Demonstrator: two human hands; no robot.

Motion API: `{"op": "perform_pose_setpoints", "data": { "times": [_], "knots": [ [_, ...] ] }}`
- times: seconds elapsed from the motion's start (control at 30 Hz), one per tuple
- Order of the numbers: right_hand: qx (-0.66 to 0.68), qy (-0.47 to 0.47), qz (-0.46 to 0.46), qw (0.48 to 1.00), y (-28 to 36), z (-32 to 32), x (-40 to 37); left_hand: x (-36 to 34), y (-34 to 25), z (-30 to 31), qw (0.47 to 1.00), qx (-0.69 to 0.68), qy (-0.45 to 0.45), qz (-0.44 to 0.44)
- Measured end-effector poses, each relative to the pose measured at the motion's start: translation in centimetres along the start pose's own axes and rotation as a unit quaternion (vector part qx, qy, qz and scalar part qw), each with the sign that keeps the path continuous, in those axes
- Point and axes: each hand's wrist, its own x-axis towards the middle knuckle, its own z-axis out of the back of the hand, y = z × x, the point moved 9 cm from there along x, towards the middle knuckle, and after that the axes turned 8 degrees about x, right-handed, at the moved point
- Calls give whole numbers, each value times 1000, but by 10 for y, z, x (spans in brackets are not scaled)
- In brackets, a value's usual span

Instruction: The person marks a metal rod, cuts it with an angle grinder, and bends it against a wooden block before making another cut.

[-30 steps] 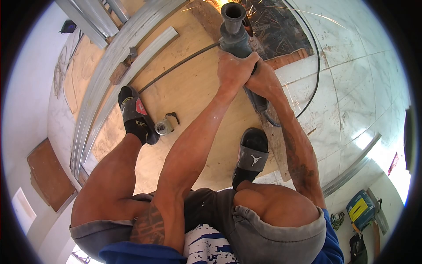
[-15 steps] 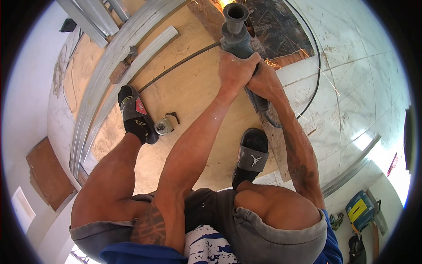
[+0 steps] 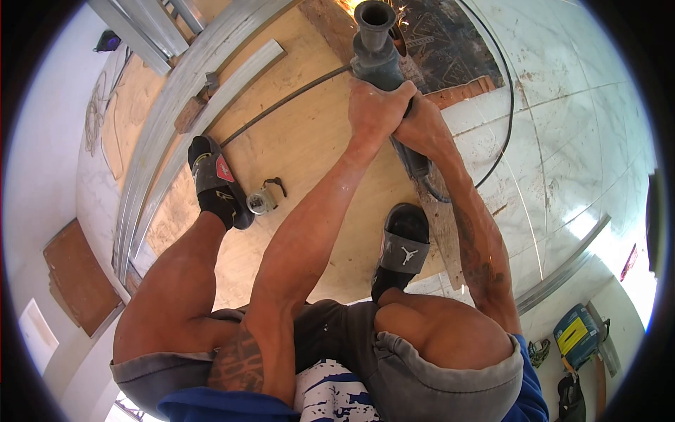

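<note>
A dark power grinder [image 3: 380, 67] with a round black end is held out in front of me at the top centre. My left hand [image 3: 376, 109] is closed round its body. Just behind it and touching it, my right hand [image 3: 425, 126] wraps the grinder's rear part. Orange sparks fly beyond the tool, at the top edge. The disc is partly hidden behind the body, and what it touches is out of sight. A black cord [image 3: 510, 91] curves off to the right. A metal rod [image 3: 285, 105] lies to the left of the tool.
Long metal profiles [image 3: 186, 77] curve along the left over a plywood sheet [image 3: 302, 155]. A tape measure [image 3: 261, 202] lies between my sandalled feet. Wooden strips [image 3: 444, 246] lie by the right foot. White tiles [image 3: 562, 133] and a metal strip [image 3: 562, 267] are at the right.
The sparks beside the right of the grinder have faded, and a thin bright streak now crosses the tiles further down. Both hands and the tool have barely moved.
</note>
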Motion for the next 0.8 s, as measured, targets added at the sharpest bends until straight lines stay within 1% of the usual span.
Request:
{"op": "perform_pose_setpoints", "data": {
  "times": [0.07,0.2,0.3,0.5,0.7,0.8],
  "knots": [
    [4,-4,2,1000,-1,0,0,0,-1,1,1000,-3,-6,-4],
    [-3,0,-14,1000,1,1,-1,3,4,-5,1000,-3,20,2],
    [-11,27,-27,999,2,-1,0,3,3,-4,1000,-7,18,3],
    [-15,21,-34,999,4,0,-1,4,2,-5,999,-1,34,6],
    [-9,22,-31,999,7,2,-2,6,4,-6,1000,3,24,6],
    [3,19,5,1000,13,2,-1,6,3,-6,1000,2,24,2]
  ]
}}
